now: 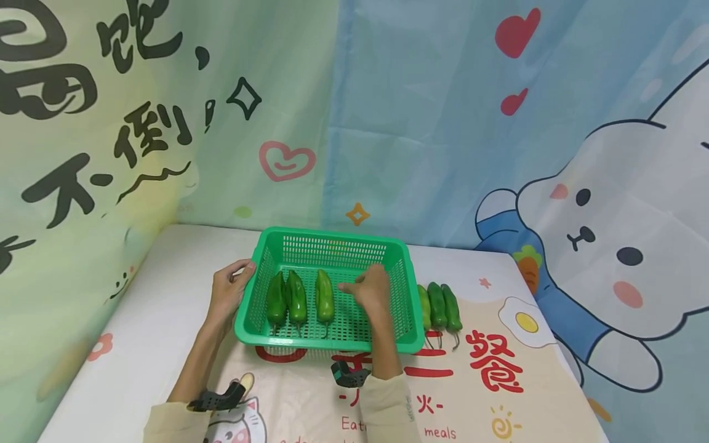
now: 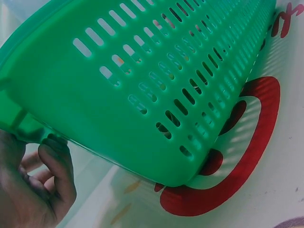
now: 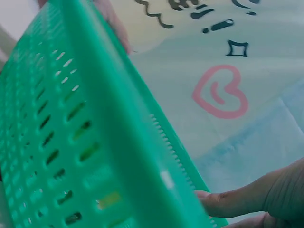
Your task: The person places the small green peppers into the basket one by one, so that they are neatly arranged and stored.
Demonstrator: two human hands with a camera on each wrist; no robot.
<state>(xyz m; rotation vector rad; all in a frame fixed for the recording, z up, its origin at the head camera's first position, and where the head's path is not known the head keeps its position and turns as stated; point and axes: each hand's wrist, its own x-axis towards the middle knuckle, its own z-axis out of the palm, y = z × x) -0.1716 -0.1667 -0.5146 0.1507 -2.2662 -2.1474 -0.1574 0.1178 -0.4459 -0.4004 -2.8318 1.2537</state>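
A green plastic basket (image 1: 332, 342) with slotted walls stands on the table. My left hand (image 1: 228, 289) grips its left rim; in the left wrist view the fingers (image 2: 58, 164) curl under the edge. Inside lie three green peppers: a leftmost pepper (image 1: 276, 300), one close beside it (image 1: 296, 298), and a third pepper (image 1: 325, 298) a little apart. My right hand (image 1: 374, 288) is over the basket's right half, thumb pointing left toward the third pepper, without touching it. No pepper shows in that hand. The right wrist view shows its thumb (image 3: 237, 200) beyond the rim; its other fingers are mostly hidden.
Right of the basket, three more green peppers lie side by side: one partly behind the wall (image 1: 424, 306), a middle one (image 1: 437, 305) and an outer one (image 1: 452, 307). A printed mat (image 1: 471, 418) covers part of the white table (image 1: 138, 332). A printed cloth (image 1: 415, 123) hangs behind.
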